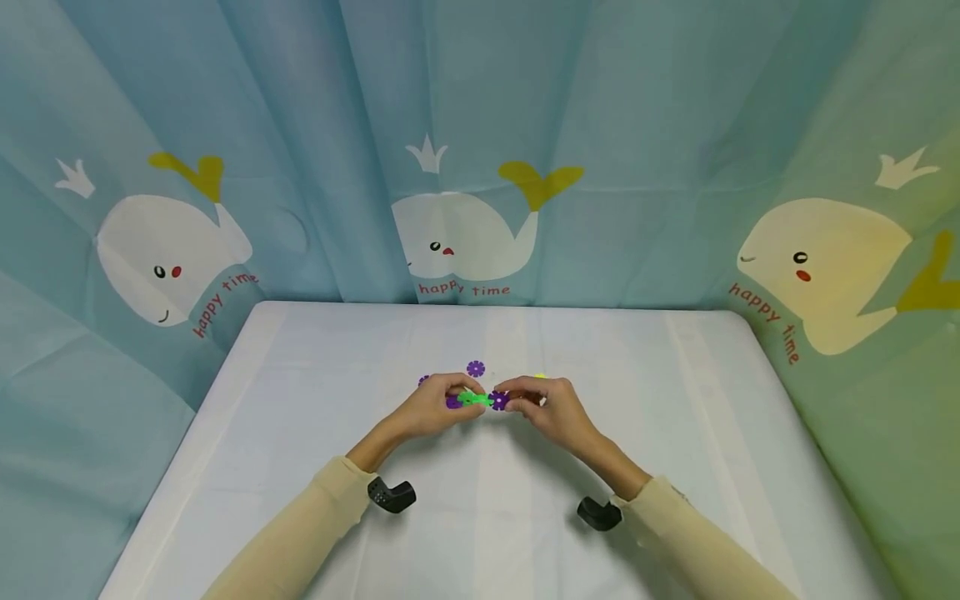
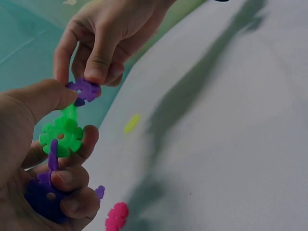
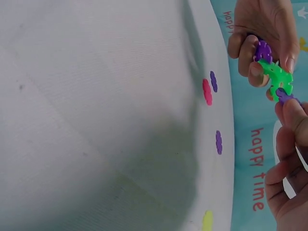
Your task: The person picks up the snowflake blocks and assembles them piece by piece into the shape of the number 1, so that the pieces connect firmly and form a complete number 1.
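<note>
My left hand [image 1: 435, 407] holds a short chain of notched, flower-shaped plastic discs above the white table. Bright green discs [image 2: 70, 143] make up its middle, and a dark purple disc [image 2: 45, 204] lies against the left palm under curled fingers. At the chain's other end is a purple disc [image 2: 88, 90], pinched between the thumb and fingers of my right hand [image 1: 553, 408]. The left thumb tip is right at that purple disc's edge in the left wrist view. Fingers hide parts of the chain.
Loose discs lie beyond the hands: a purple disc [image 1: 476, 368], another purple disc [image 3: 213, 82], a pink disc [image 3: 207, 91] and a yellow disc [image 2: 131, 123]. The white table [image 1: 315, 350] ends at a blue whale-print curtain [image 1: 637, 125]. Black devices [image 1: 392, 496] sit at both wrists.
</note>
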A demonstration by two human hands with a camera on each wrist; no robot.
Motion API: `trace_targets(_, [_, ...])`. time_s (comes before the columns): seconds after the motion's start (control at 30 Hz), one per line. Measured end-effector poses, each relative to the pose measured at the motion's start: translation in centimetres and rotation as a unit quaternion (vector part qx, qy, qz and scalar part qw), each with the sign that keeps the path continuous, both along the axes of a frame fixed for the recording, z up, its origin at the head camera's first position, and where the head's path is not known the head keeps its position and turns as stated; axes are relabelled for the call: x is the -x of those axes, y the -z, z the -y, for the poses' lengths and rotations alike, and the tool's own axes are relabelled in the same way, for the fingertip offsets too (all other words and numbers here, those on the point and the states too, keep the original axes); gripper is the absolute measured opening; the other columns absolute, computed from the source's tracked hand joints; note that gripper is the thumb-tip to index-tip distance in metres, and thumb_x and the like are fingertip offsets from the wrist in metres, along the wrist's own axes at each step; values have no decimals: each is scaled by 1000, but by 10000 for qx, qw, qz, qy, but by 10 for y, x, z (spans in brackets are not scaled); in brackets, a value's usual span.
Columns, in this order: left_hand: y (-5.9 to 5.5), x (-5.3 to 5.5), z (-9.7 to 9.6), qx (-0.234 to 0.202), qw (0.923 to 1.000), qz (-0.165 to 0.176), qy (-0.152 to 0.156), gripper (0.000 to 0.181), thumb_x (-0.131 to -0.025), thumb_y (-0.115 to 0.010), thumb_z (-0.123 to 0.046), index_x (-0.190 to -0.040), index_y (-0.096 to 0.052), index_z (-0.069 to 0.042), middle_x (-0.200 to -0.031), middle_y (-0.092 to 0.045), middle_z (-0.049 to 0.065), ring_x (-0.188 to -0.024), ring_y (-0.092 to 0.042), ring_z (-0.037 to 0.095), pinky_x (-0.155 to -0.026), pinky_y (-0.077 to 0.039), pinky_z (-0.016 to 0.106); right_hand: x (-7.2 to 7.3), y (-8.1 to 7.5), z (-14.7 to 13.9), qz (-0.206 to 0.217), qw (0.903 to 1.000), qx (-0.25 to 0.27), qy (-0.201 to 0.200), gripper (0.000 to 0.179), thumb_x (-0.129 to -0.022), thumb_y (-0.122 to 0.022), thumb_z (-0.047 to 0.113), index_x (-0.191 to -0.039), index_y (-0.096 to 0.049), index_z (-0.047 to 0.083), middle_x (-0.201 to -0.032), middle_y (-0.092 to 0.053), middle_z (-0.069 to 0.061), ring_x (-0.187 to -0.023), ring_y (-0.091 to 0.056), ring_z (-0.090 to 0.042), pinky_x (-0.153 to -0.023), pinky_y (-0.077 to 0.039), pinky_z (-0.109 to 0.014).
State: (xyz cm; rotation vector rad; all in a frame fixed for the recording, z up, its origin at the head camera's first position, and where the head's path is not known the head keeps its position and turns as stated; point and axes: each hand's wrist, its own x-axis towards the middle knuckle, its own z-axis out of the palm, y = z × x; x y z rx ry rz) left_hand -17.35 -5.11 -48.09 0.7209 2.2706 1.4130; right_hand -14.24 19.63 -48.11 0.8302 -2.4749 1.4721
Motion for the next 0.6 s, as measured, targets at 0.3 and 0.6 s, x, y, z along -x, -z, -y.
trace_targets(0.3, [4,-3,5,-289,9991,293,-113,24,-96,-73,-24,-115,-70,-9,-94,-74,5,-78,-57,13,-70,-45,28,-1,4,1,-161,9999,-44,-47,29,-88,-78,0,-115,-75,9,-92,-77,-7,-63,-63,-13,-58,-52,-27])
trace_targets(0.6, [4,-2,4,-349,9993,33,-128,22,-97,-73,-24,-114,-72,-9,-100,-73,6,-85,-63,16,-73,-49,27,-1,3,0,-182,9998,-69,58,28,-89,-78,5,-117,-77,9,-97,-78,-1,-65,-63,-12,-59,-52,-26])
